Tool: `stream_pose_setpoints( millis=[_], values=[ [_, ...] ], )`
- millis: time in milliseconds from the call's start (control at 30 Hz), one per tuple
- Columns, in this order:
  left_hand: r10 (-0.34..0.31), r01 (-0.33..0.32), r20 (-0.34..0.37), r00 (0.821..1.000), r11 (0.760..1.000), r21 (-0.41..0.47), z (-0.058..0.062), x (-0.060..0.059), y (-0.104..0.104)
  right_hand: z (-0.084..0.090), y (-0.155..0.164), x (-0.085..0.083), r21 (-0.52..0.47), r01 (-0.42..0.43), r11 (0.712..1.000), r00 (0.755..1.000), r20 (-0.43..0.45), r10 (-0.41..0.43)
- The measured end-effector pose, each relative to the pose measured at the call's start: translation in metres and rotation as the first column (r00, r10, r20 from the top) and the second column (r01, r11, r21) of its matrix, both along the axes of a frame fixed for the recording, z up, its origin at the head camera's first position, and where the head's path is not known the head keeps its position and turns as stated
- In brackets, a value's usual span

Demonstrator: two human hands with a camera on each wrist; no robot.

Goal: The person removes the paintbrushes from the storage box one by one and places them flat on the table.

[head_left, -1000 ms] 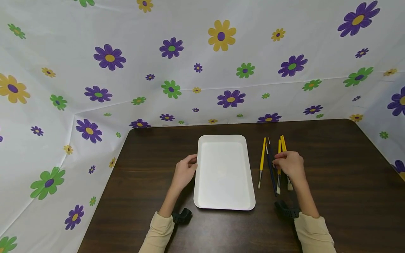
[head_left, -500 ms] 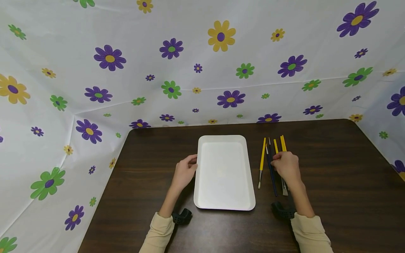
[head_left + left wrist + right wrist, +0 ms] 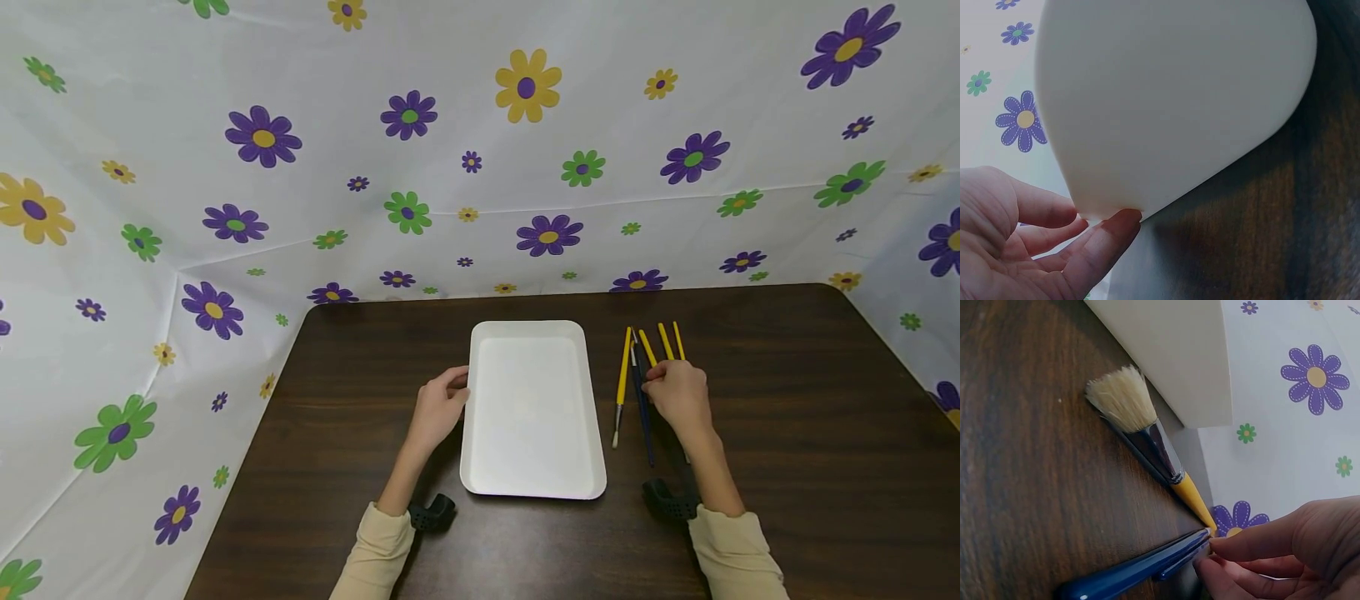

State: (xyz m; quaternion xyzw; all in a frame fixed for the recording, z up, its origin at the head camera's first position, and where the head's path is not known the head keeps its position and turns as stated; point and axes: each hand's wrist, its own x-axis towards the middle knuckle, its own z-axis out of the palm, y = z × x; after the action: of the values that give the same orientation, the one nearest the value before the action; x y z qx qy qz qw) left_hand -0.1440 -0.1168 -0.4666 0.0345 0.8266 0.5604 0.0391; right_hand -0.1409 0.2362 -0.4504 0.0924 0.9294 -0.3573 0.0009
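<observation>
A white rectangular tray (image 3: 528, 408) lies on the dark wooden table. My left hand (image 3: 437, 407) pinches its left rim; in the left wrist view the thumb and fingers (image 3: 1113, 237) meet at the tray's edge. To the right of the tray, my right hand (image 3: 681, 398) pinches among paintbrushes, thumb and forefinger together. A yellow-handled paintbrush (image 3: 648, 348) slants out from those fingertips, its lower part hidden by the hand. Close by the fingers lie dark blue paintbrushes (image 3: 1141, 562) and another yellow paintbrush (image 3: 1122, 400) with pale bristles.
Two more yellow handles (image 3: 666, 340) point away beyond the right hand. The table (image 3: 810, 400) reaches back to a white flowered cloth (image 3: 450, 183). Black wrist mounts (image 3: 432, 512) hang below both wrists.
The yellow paintbrush's handle end has swung left with my right hand's small leftward move. The yellow handles behind it have spread apart. My left hand and the tray have stayed put.
</observation>
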Motion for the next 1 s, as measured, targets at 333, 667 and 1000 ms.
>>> stream_pose_setpoints(
  millis=[333,667,1000],
  values=[
    [0.001,-0.001,-0.007,1.000,1.000,-0.003,0.001,-0.001,0.001,0.001,0.001,0.000,-0.031,0.009,0.999,1.000,-0.024,-0.010],
    [0.002,-0.002,-0.017,1.000,1.000,-0.021,-0.001,0.000,0.000,0.002,-0.001,0.001,-0.031,-0.013,0.999,0.999,-0.033,0.012],
    [0.011,-0.014,-0.042,0.999,0.998,-0.067,0.001,0.000,0.001,0.008,-0.009,0.004,-0.049,-0.083,0.995,0.993,-0.088,0.079]
  ],
)
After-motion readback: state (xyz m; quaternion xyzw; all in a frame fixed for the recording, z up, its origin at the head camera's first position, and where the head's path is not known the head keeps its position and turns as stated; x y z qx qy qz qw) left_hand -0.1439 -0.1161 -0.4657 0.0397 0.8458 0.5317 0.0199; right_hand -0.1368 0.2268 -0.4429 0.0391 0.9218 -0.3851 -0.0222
